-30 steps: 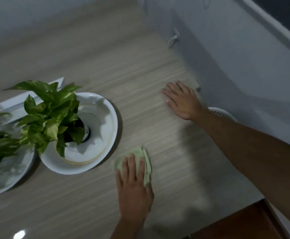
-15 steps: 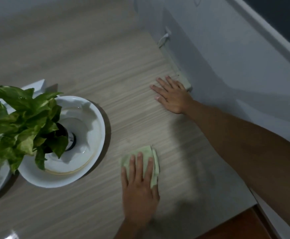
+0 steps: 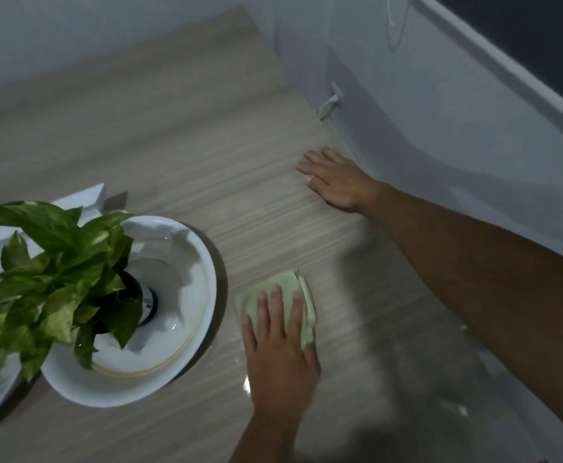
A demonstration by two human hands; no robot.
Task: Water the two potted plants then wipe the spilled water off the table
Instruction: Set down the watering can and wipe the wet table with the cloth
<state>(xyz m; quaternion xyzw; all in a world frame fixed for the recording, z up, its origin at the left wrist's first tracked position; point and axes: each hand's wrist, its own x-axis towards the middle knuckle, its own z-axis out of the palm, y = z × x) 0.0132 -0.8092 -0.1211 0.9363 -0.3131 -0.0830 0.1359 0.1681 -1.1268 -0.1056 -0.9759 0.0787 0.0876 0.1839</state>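
- While wiping was the step in hand, I judged that the green cloth [image 3: 287, 279] was best kept folded and flat under a broad palm. It should be drawn in overlapping strokes along the table [image 3: 206, 145] just right of the white plate [image 3: 203, 262], so that water was taken up rather than pushed towards the plate's rim.
- A bright wet glint [image 3: 246, 384] lay off the plate's lower right edge, beside my wrist; I judged that patch not yet dry and due a pass.
- Left hand [image 3: 282, 359]: fingers straight and slightly spread, pressing down on the cloth and pinching nothing. The cloth lay on the table close to the right of the plate, apart from it.
- Right hand [image 3: 340, 182]: laid flat on the bare table well to the upper right of the plate, fingers extended and holding nothing; I judged it a brace for my lean.
- Potted plant [image 3: 56, 279]: stood on the plate, clear of the cloth.
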